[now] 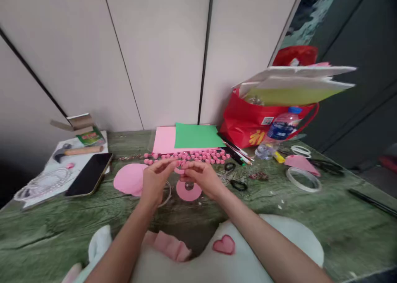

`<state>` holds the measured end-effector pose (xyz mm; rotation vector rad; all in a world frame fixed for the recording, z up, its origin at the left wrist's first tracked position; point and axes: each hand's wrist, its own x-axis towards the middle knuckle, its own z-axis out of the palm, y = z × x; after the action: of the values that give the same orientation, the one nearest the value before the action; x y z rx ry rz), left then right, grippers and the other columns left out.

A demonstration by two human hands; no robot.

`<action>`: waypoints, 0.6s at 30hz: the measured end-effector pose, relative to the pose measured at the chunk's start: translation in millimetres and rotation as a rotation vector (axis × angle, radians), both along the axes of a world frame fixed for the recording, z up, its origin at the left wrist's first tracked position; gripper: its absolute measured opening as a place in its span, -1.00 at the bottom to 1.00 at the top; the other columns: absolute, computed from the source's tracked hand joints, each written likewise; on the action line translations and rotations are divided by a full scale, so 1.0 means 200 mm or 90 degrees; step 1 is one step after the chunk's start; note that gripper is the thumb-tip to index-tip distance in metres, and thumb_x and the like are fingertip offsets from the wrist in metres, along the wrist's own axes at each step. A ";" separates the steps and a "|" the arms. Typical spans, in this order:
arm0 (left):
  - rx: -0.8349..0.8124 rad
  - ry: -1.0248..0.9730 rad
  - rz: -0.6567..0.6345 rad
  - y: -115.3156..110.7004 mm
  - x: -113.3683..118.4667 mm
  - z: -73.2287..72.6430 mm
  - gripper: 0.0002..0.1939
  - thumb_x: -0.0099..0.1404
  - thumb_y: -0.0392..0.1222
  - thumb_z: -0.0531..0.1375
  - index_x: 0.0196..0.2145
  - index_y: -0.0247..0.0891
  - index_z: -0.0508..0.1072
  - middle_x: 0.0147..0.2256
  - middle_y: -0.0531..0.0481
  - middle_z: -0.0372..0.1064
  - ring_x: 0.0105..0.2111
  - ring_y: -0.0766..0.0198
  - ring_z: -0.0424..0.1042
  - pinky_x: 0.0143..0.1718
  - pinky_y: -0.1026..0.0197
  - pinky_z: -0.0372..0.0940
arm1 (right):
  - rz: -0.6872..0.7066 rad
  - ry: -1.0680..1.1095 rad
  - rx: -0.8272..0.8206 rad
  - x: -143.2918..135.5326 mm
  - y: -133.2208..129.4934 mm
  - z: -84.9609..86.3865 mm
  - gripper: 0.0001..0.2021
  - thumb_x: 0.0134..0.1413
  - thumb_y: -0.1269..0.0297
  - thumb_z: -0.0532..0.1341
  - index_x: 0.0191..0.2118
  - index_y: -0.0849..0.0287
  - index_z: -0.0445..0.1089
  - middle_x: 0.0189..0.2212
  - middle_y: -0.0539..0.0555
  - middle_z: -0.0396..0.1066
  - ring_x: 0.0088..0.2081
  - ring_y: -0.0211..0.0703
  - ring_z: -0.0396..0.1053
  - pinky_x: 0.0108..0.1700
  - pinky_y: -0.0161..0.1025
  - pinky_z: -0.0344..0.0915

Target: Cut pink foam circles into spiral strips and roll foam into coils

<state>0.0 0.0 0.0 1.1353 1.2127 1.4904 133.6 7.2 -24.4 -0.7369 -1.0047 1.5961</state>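
My left hand (157,176) and my right hand (201,176) are raised close together over the table, fingers pinched. Between their fingertips is a small curved strip of pink paper (179,171), partly covered by the fingers. Just beneath lies a pink paper disc (188,193) with a hole at its middle. A stack of round pink paper (129,179) sits to the left of my left hand, which partly hides a pale ring (168,193). Beyond the hands are rows of small pink rolled pieces (198,155). Black-handled scissors (238,185) rest to the right of my right hand.
Green paper (200,136) and pink paper (164,139) lie at the back. A phone (89,175) and hammer (79,150) are at left. A red bag (245,119), water bottle (281,130), pens (237,152) and a tape roll (303,179) are at right.
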 end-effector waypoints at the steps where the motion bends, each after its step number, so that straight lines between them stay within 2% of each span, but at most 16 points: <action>1: -0.006 0.002 0.009 0.00 0.00 0.00 -0.77 -0.14 -0.19 0.29 -0.44 -0.31 0.50 -0.40 -0.04 0.46 -0.33 0.25 0.39 -0.24 0.21 0.26 | -0.010 0.000 0.004 0.00 0.00 0.00 -0.86 -0.29 0.33 0.29 -0.48 0.25 0.41 -0.54 -0.03 0.43 -0.54 -0.29 0.39 -0.34 -0.24 0.38; 7: -0.024 0.028 -0.004 -0.01 0.01 0.02 -0.79 -0.16 -0.19 0.30 -0.48 -0.31 0.50 -0.43 -0.03 0.47 -0.37 0.25 0.40 -0.27 0.22 0.27 | -0.093 0.009 0.011 0.01 0.01 0.00 -0.83 -0.30 0.32 0.29 -0.45 0.24 0.39 -0.51 0.00 0.43 -0.45 -0.25 0.40 -0.34 -0.26 0.36; 12: -0.018 0.089 -0.069 -0.02 0.01 0.02 -0.81 -0.11 -0.18 0.27 -0.48 -0.30 0.50 -0.44 -0.03 0.47 -0.41 0.25 0.40 -0.33 0.24 0.29 | -0.147 0.011 0.005 0.02 0.01 0.02 -0.76 -0.31 0.31 0.30 -0.39 0.23 0.36 -0.56 -0.04 0.40 -0.53 -0.31 0.35 -0.41 -0.29 0.35; 18: -0.023 0.189 -0.178 -0.03 0.01 0.00 -0.85 -0.09 -0.19 0.25 -0.49 -0.29 0.50 -0.51 -0.03 0.46 -0.50 0.26 0.40 -0.42 0.27 0.28 | -0.162 -0.038 0.035 0.02 0.01 0.02 -0.74 -0.31 0.33 0.30 -0.36 0.23 0.36 -0.56 -0.05 0.38 -0.56 -0.37 0.30 -0.48 -0.38 0.27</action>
<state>2.5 -5.4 1.0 1.4723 1.2122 1.1135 137.9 9.9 -21.2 -0.8431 -0.9520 1.3295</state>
